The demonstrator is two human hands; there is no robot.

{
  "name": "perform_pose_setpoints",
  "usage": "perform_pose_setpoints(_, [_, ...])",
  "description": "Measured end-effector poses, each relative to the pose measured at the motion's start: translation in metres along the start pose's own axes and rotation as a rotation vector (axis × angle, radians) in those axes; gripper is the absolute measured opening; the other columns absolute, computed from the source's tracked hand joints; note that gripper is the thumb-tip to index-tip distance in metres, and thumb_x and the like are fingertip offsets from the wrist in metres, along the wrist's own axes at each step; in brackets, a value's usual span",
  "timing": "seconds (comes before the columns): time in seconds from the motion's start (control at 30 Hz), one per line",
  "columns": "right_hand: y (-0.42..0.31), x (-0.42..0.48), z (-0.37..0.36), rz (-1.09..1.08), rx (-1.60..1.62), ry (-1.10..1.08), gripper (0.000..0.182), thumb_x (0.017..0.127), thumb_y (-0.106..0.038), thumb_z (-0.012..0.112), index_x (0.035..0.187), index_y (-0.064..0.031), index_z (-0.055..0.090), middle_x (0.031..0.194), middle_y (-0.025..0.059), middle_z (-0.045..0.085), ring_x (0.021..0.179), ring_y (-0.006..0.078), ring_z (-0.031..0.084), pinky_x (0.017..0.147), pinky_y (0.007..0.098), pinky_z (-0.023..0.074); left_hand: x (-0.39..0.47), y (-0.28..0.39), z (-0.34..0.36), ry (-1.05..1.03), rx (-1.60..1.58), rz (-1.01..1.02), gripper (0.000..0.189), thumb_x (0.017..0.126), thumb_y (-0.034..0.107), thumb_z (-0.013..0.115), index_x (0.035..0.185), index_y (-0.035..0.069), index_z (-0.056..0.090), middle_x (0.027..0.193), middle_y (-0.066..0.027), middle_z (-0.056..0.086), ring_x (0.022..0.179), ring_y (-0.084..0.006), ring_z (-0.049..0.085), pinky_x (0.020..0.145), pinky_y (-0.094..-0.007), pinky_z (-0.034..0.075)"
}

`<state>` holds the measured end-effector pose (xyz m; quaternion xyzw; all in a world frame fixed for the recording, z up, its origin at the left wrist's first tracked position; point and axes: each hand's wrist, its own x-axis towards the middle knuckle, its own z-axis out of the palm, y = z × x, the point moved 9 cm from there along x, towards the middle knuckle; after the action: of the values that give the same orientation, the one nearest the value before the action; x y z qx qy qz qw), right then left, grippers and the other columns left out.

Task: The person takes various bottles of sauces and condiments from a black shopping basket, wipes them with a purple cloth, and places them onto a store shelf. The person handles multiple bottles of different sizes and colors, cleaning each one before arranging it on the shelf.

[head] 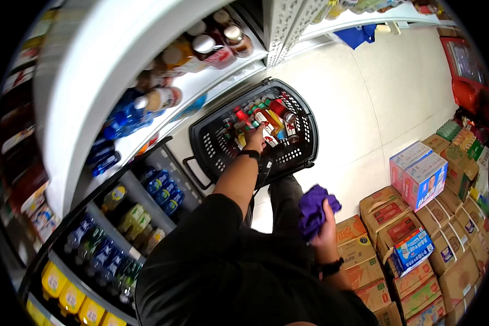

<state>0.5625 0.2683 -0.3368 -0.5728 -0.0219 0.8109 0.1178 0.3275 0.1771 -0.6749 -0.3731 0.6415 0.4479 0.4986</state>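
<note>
A black plastic shopping basket (212,144) with perforated walls stands on the floor in front of me. Several bottles with red and green caps, among them a bottle of yellow liquid (275,123), lie in it. My left hand (256,137) reaches down among these bottles from the near side. Its fingertips are partly hidden there, so whether it grips one is unclear. A crumpled purple cloth (316,210) is bunched in my right hand (327,226), which is beside my leg, right of the basket.
Shelves (224,75) with bottles rise close to the basket's left. A chilled display case (102,216) of drinks stands at lower left. Stacked cardboard cartons (391,216) line the right, topped by a pink and blue box (426,175). Pale floor tiles (342,110) stretch right of the basket.
</note>
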Motion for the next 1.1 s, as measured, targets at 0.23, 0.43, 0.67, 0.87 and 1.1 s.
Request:
perform_pose_setpoints(0.23, [0.029, 0.039, -0.079, 0.004, 0.109, 0.099, 0.041, 0.105, -0.037, 0.053, 0.131, -0.006, 0.057, 0.119, 0.008, 0.069, 0.104, 0.0215, 0.068, 0.093, 0.0347, 0.0542, 0.139, -0.014, 0.025, -0.033, 0.27, -0.056, 0.064, 0.085, 0.061, 0.072, 0.129, 0.015, 0.06, 0.12, -0.0076, 0.062, 0.098, -0.0243, 0.064, 0.078, -0.0431, 0.059])
perform_pose_setpoints(0.43, [0.017, 0.019, -0.036, -0.008, 0.083, 0.09, 0.039, 0.103, -0.034, 0.056, 0.129, -0.0052, 0.059, 0.114, 0.0089, 0.071, 0.102, 0.0228, 0.069, 0.091, 0.036, 0.055, 0.057, -0.014, 0.003, -0.334, 0.083, -0.132, 0.053, 0.09, 0.043, 0.072, 0.13, 0.011, 0.056, 0.11, -0.0104, 0.068, 0.094, -0.0258, 0.069, 0.08, -0.0457, 0.061])
perform_pose_setpoints(0.67, [0.004, -0.028, 0.054, -0.197, -0.137, -0.034, 0.035, 0.1, -0.033, 0.063, 0.122, -0.0057, 0.062, 0.106, 0.0075, 0.071, 0.093, 0.021, 0.069, 0.082, 0.0349, 0.0568, -0.267, 0.032, -0.064, -0.818, 0.01, 0.049, 0.069, 0.087, 0.018, 0.076, 0.145, 0.013, 0.04, 0.129, -0.0106, 0.059, 0.112, -0.0221, 0.063, 0.095, -0.0409, 0.053])
perform_pose_setpoints(0.87, [-0.04, -0.153, 0.248, -0.838, -0.604, -0.437, 0.044, 0.1, -0.012, 0.06, 0.141, 0.0043, 0.05, 0.137, 0.0132, 0.059, 0.127, 0.0197, 0.055, 0.107, 0.0332, 0.042, -0.515, 0.108, -0.083, -1.199, 0.151, 0.288, 0.068, 0.087, 0.026, 0.076, 0.145, 0.009, 0.044, 0.126, -0.0085, 0.061, 0.11, -0.0189, 0.064, 0.094, -0.0362, 0.053])
perform_pose_setpoints(1.1, [-0.016, -0.349, 0.36, -1.752, -1.263, -1.147, 0.041, 0.079, -0.01, 0.075, 0.12, -0.0114, 0.068, 0.14, 0.0218, 0.057, 0.125, 0.0428, 0.058, 0.111, 0.0479, 0.0443, -0.642, 0.203, -0.093, -0.911, -0.454, 0.66, 0.068, 0.103, 0.065, 0.032, 0.135, 0.01, 0.054, 0.118, -0.0094, 0.067, 0.105, -0.0202, 0.066, 0.094, -0.0373, 0.055])
